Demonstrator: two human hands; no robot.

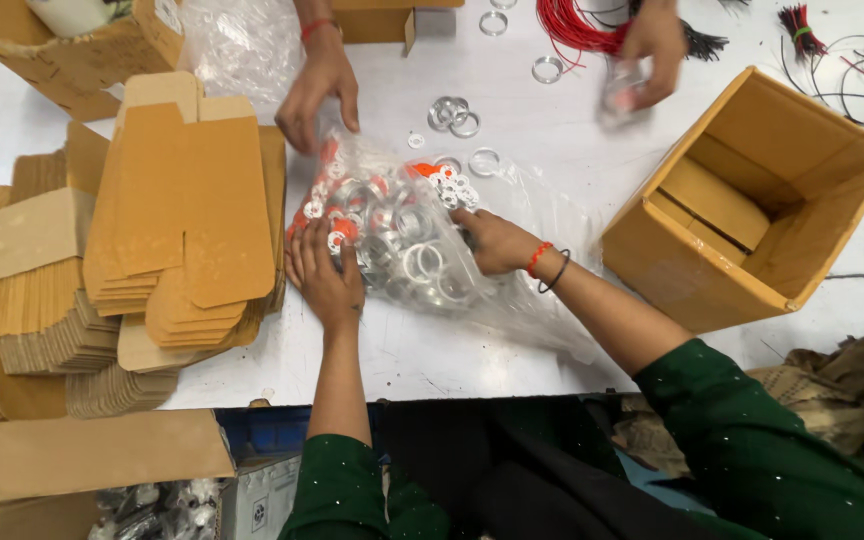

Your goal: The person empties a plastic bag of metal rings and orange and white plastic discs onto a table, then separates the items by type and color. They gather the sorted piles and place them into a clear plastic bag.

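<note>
Right now your left hand (324, 272) lies flat, fingers spread, pressing on the near left edge of the clear plastic bag (392, 230) without gripping it. Your right hand (492, 240) rests on the bag's right side with the fingers curled into the plastic; you cannot tell whether it pinches anything. The bag lies on the white table (552, 120) between your 2 hands, filled with metal rings and small orange and white washers (332, 225).

Just beyond the bag, a few loose rings (452, 113) sit on the table. Across from you, another person's hand (319, 88) touches the bag's far edge, and their other hand (652, 45) holds something blurred near red wires (577, 25). To your left stand stacks of flat cardboard blanks (182, 210); to your right an open cardboard box (752, 200) lies tipped.
</note>
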